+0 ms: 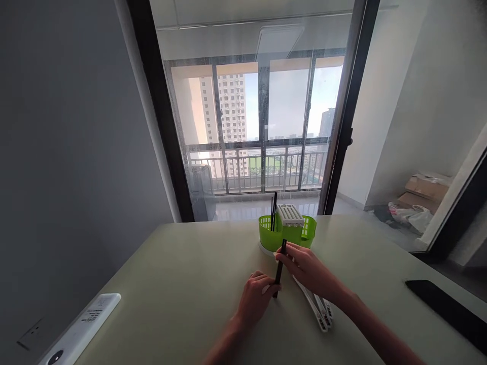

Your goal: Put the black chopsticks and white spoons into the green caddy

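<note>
We are pinching the black chopsticks (279, 268) upright with both our left hand (255, 299) and right hand (309, 268), evening their tips on the table (182, 284); the green holder (286, 232) is waiting just behind.

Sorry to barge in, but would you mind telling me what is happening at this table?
A person holds a black chopstick upright with both hands: the left hand near its lower end, the right hand near its top. Just beyond stands a green utensil holder with black chopsticks already in it. White chopsticks lie on the table under the right forearm.
</note>
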Motion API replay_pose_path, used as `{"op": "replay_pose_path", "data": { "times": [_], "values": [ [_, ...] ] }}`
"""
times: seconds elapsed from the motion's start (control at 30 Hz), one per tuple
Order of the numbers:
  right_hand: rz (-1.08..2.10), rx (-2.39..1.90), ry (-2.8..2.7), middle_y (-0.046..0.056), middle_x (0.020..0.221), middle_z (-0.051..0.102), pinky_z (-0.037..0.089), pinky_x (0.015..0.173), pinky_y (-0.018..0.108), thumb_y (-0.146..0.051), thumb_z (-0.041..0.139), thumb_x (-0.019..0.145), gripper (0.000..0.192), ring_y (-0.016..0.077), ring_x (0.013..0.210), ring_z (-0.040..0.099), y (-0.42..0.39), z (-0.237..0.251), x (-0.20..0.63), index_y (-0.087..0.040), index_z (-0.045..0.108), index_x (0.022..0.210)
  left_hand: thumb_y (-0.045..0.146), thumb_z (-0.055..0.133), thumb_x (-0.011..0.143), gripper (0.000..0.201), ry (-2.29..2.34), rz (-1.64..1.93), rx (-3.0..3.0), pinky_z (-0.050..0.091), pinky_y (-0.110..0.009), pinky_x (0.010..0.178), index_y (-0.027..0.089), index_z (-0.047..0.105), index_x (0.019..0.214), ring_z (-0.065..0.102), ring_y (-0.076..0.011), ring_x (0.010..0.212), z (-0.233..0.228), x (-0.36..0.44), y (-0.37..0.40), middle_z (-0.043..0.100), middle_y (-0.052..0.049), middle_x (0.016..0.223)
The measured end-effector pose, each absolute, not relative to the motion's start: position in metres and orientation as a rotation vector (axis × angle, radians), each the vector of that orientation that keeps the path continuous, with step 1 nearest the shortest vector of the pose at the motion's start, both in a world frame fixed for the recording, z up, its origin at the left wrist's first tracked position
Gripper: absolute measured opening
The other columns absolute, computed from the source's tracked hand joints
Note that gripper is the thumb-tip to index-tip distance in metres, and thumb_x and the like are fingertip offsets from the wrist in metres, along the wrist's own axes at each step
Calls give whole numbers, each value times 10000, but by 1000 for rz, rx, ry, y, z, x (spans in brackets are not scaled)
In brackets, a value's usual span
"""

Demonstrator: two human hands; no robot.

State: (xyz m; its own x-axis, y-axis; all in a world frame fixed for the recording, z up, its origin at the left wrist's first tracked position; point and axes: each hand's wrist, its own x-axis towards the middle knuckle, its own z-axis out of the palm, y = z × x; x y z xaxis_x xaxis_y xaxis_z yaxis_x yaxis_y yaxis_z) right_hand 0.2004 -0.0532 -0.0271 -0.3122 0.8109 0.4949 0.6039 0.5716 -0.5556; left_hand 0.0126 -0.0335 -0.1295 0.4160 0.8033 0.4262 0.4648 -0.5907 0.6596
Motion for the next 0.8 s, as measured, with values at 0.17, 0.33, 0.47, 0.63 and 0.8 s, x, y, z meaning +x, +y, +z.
{"op": "replay_pose_path", "data": {
  "times": [0.17,0.33,0.47,0.63,0.8],
  "values": [
    [259,-1207,-1904,30,754,633,448,626,289,-573,350,1009,431,174,648,563,-52,-22,199,-245,531,795,348,604,945,244,1090,1020,2233,482,-286,826,262,792,816,624,-188,856,-126,12,-33,758,-8,793],
    [195,-1189,-1831,11,689,612,422,578,269,-578,398,994,450,152,594,558,-45,-3,207,-236,516,725,319,628,928,186,1115,996,2230,494,-295,820,267,797,872,639,-190,851,-132,13,-31,774,-7,838],
    [194,-1188,-1560,-32,576,566,418,531,251,-610,440,972,437,137,501,566,-25,36,231,-232,575,799,294,674,888,115,1165,967,2202,502,-312,848,255,780,865,656,-195,884,-138,13,-29,777,-6,870],
    [-131,-1179,-1505,0,619,616,450,600,268,-616,379,993,492,155,541,620,20,76,246,-211,612,843,317,670,887,113,1193,915,2201,502,-317,850,238,749,873,648,-193,896,-140,11,-28,756,-9,850],
    [-146,-1471,-1720,54,726,718,429,642,268,-514,383,1022,443,180,655,661,73,65,226,-190,656,895,312,661,889,119,1205,891,2226,494,-327,860,230,739,851,639,-198,906,-143,10,-27,752,-15,867]
  ]
}}
